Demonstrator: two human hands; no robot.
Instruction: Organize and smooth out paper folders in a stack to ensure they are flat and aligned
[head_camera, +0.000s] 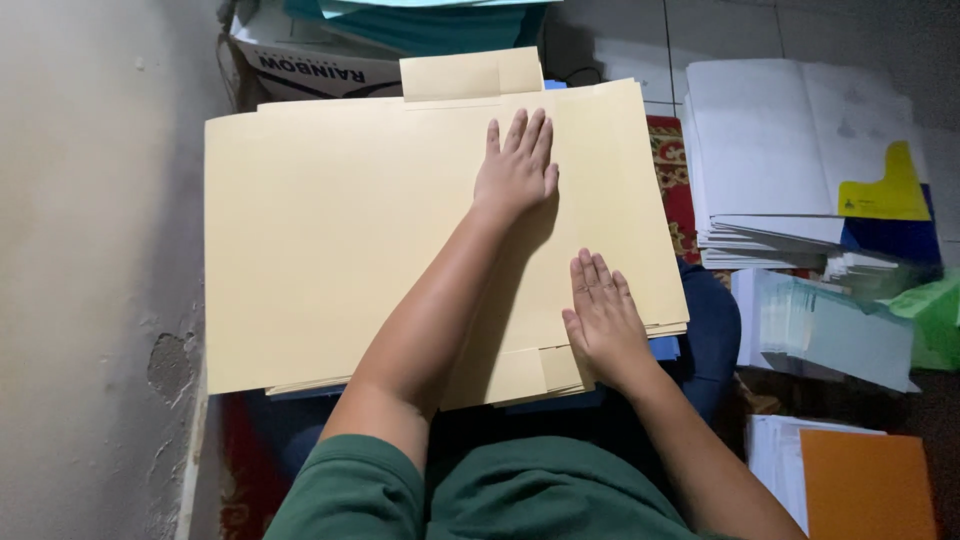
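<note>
Left hand (517, 166) and right hand (602, 318) press flat on a stack of cream folders (330, 230) (white paper piles (770, 140) alongside).

A: How is the scene lit?
B: Dimly and softly; the cream folders (330, 230) are the brightest area, and the corners fall dark.

A: Shadows and glare?
B: The left hand (516, 170) casts a soft shadow to its right. No glare.

A: Sharpness?
B: Fair at centre; the paper stacks (770, 150) at right look softer, slightly grainy.
</note>
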